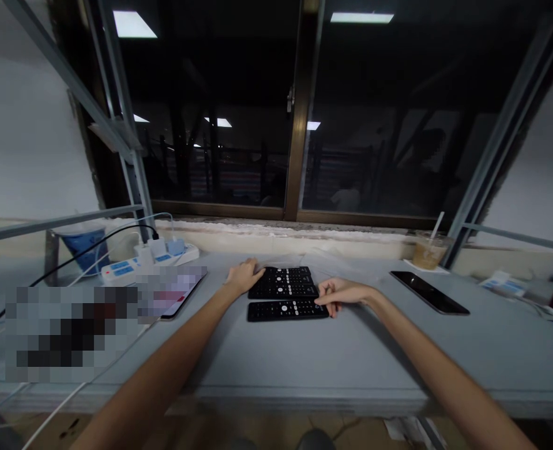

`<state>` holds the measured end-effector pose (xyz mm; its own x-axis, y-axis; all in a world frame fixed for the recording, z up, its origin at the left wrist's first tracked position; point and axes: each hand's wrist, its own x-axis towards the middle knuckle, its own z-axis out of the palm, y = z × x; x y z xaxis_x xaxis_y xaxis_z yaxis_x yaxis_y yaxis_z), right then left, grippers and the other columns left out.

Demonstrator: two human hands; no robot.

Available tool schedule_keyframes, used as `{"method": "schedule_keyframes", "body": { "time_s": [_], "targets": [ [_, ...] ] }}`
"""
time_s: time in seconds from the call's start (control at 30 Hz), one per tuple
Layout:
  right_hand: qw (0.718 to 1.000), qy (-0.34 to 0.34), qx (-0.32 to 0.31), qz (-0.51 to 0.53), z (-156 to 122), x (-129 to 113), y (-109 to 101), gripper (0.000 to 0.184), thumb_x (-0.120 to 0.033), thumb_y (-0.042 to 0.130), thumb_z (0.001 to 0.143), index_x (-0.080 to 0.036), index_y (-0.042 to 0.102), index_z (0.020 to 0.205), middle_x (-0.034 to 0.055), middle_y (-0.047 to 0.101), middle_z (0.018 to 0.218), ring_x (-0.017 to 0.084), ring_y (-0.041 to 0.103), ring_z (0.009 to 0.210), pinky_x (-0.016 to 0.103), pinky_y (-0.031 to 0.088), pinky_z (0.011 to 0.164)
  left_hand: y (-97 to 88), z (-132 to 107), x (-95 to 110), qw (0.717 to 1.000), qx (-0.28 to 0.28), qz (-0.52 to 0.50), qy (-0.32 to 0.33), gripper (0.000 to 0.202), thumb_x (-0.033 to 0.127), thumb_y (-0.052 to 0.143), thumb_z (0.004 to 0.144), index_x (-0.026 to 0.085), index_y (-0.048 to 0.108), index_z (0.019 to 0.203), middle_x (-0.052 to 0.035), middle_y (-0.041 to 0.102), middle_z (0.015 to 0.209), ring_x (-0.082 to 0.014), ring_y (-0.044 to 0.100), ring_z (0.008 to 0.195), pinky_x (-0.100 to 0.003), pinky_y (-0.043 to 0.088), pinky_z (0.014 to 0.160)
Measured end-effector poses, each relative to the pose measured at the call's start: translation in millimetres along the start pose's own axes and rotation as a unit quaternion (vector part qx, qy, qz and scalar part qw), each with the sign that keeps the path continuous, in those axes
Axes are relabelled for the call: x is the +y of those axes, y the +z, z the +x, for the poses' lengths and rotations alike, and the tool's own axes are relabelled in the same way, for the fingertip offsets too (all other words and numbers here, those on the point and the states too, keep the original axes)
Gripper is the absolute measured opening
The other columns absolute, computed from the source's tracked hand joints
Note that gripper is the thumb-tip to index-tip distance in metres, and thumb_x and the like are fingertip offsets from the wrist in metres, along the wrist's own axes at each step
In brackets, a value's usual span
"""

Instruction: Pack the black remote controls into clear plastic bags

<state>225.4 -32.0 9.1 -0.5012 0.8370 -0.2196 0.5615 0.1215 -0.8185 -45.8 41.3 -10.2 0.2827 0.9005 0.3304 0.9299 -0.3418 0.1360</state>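
Several black remote controls [289,284] lie side by side on the grey table, their long sides together. One more remote control [276,310] lies in front of them, nearest to me, with a narrow gap between. My right hand [342,294] has the right end of this front remote between thumb and fingers. At the left ends of the grouped remotes rests my left hand [243,276], its fingers stretched out and its thumb against them. Clear plastic film [337,265] lies behind the remotes.
On the left are a lit phone [182,294], a power strip [121,272] with plugs and cables, and a blue container [84,247]. To the right lie a dark phone [429,292] and an iced drink with a straw [429,251]. A window stands behind the table.
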Motion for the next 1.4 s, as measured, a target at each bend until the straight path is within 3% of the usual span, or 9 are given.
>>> {"method": "schedule_keyframes", "body": {
  "time_s": [0.4,0.6,0.7,0.8,0.9,1.03,1.17,1.27,1.4],
  "targets": [
    [1.000,0.015,0.001,0.015,5.0,7.1,-1.5,0.036,-0.050,0.068,0.063,-0.016,0.056,0.063,0.0006,0.062,0.054,0.009,0.056,0.048,0.020,0.037,0.044,-6.0,-3.3,4.0,1.000,-0.003,0.005,0.012,0.032,0.042,0.032,0.088,0.017,0.052,0.095,-0.0087,0.060,0.103,-0.0224,0.058,0.093,-0.032,0.042,0.071],
    [1.000,0.024,-0.001,0.009,3.4,3.4,0.1,0.041,-0.053,0.068,0.061,-0.016,0.050,0.062,-0.0010,0.059,0.050,0.008,0.055,0.046,0.019,0.035,0.042,-22.2,-6.6,13.7,0.997,0.071,0.033,0.009,0.032,0.042,0.030,0.089,0.019,0.050,0.097,-0.0081,0.057,0.107,-0.0233,0.058,0.092,-0.033,0.043,0.068],
    [1.000,0.023,0.018,0.010,3.7,1.7,2.0,0.043,-0.053,0.069,0.059,-0.018,0.043,0.057,-0.0014,0.057,0.048,0.009,0.053,0.044,0.019,0.033,0.041,-29.1,-9.0,23.4,0.993,0.112,0.034,0.028,0.031,0.043,0.030,0.089,0.020,0.049,0.096,-0.0064,0.057,0.105,-0.0221,0.057,0.093,-0.031,0.043,0.066],
    [0.995,-0.020,0.100,0.010,4.7,-0.7,1.2,0.047,-0.053,0.066,0.062,-0.021,0.033,0.053,-0.0027,0.053,0.045,0.008,0.047,0.039,0.021,0.030,0.040,-32.5,-12.3,34.7,0.991,0.113,0.039,0.060,0.030,0.043,0.031,0.088,0.020,0.049,0.094,-0.0061,0.057,0.103,-0.0215,0.057,0.094,-0.030,0.043,0.065],
    [0.955,-0.107,0.274,-0.037,5.3,-2.4,-3.0,0.045,-0.051,0.063,0.065,-0.022,0.030,0.053,-0.0057,0.044,0.043,0.007,0.041,0.038,0.022,0.029,0.042,-32.5,-16.3,45.0,0.993,0.081,0.043,0.076,0.031,0.044,0.032,0.088,0.020,0.051,0.095,-0.0063,0.057,0.104,-0.0212,0.058,0.091,-0.030,0.043,0.065],
    [0.852,-0.221,0.437,-0.185,4.8,-5.0,-3.5,0.030,-0.045,0.066,0.063,-0.020,0.050,0.068,-0.0009,0.054,0.063,0.011,0.049,0.056,0.024,0.037,0.053,-29.3,-21.5,55.8,0.992,0.052,0.049,0.101,0.031,0.044,0.035,0.087,0.020,0.054,0.094,-0.0060,0.059,0.101,-0.0216,0.060,0.089,-0.031,0.044,0.066],
    [0.811,-0.303,0.423,-0.268,7.1,-13.5,10.2,0.030,-0.038,0.066,0.067,-0.021,0.059,0.091,0.0050,0.058,0.093,0.018,0.054,0.085,0.026,0.043,0.064,-27.9,-25.4,63.8,0.988,0.061,0.045,0.135,0.032,0.041,0.034,0.087,0.020,0.056,0.093,-0.0057,0.060,0.098,-0.0217,0.059,0.090,-0.031,0.045,0.066],
    [0.803,-0.333,0.381,-0.313,11.3,-18.8,19.3,0.023,-0.033,0.063,0.073,-0.023,0.060,0.093,0.0040,0.060,0.093,0.019,0.054,0.089,0.033,0.043,0.077,-28.5,-26.9,66.6,0.986,0.076,0.031,0.143,0.031,0.038,0.032,0.088,0.020,0.056,0.093,-0.0053,0.060,0.097,-0.0210,0.058,0.089,-0.031,0.046,0.068],
    [0.813,-0.346,0.366,-0.293,14.1,-13.8,11.7,0.017,-0.019,0.047,0.084,-0.022,0.061,0.092,0.0032,0.062,0.086,0.016,0.057,0.082,0.031,0.045,0.075,-29.6,-29.4,68.6,0.979,0.118,-0.023,0.167,0.037,0.043,0.040,0.084,0.022,0.048,0.114,-0.0071,0.054,0.108,-0.0218,0.053,0.101,-0.034,0.044,0.082]
  ]
}}
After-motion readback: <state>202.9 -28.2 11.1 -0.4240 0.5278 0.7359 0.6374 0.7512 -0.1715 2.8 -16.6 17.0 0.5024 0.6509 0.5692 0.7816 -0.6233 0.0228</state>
